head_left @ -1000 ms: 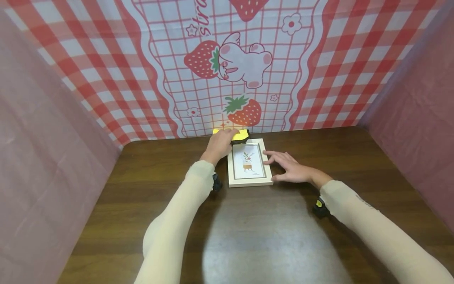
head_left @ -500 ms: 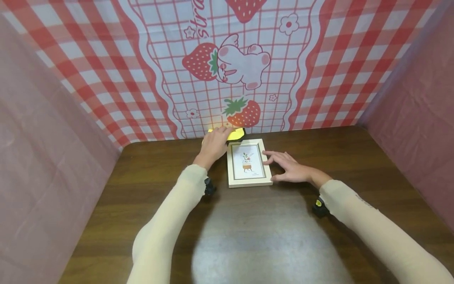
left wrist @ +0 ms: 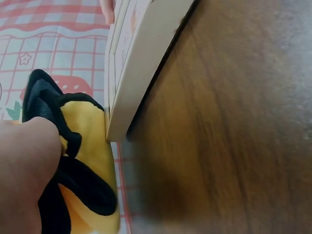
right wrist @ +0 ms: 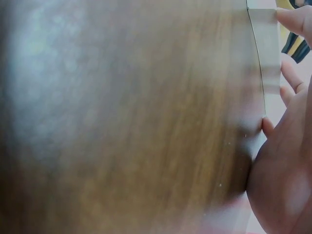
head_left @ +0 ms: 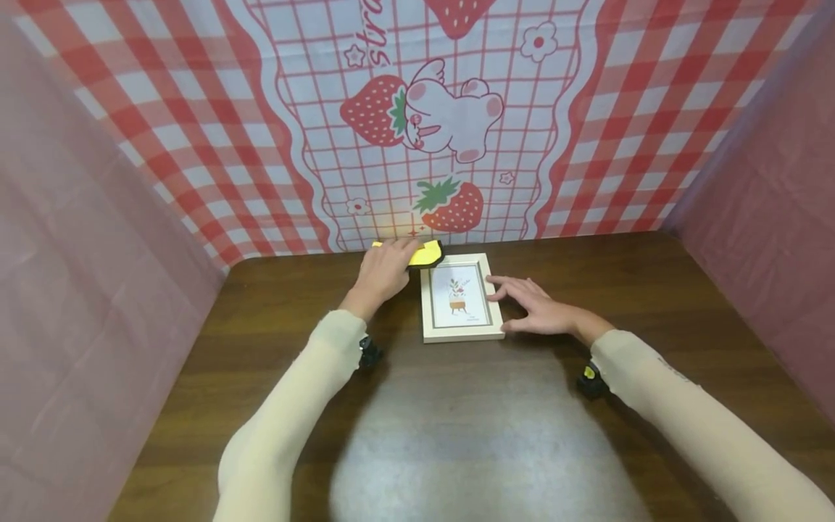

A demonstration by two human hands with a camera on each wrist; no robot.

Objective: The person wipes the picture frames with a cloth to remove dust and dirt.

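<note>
My left hand [head_left: 386, 270] grips a yellow cloth with black edging [head_left: 428, 253] at the far left corner of a cream picture frame [head_left: 464, 336]. The frame lies face up on the table, with a drawing of a potted plant [head_left: 458, 301] inside it. The left wrist view shows the cloth [left wrist: 87, 127] bunched under the thumb, right beside the frame's corner. My right hand [head_left: 541, 312] has its fingers spread, the fingertips and thumb touching the frame's right side. The right wrist view has these fingertips along the frame's edge [right wrist: 268, 44].
The brown wooden table [head_left: 470, 428] reaches back to a red and white checked cloth [head_left: 574, 145] with strawberries, hung behind it. Pink curtains [head_left: 763, 181] stand on both sides. Small dark cameras [head_left: 591, 382] are worn on both wrists.
My left hand has slid leftward with the yellow cloth, off the top edge of the frame to its left corner. My right hand and the frame have stayed in place.
</note>
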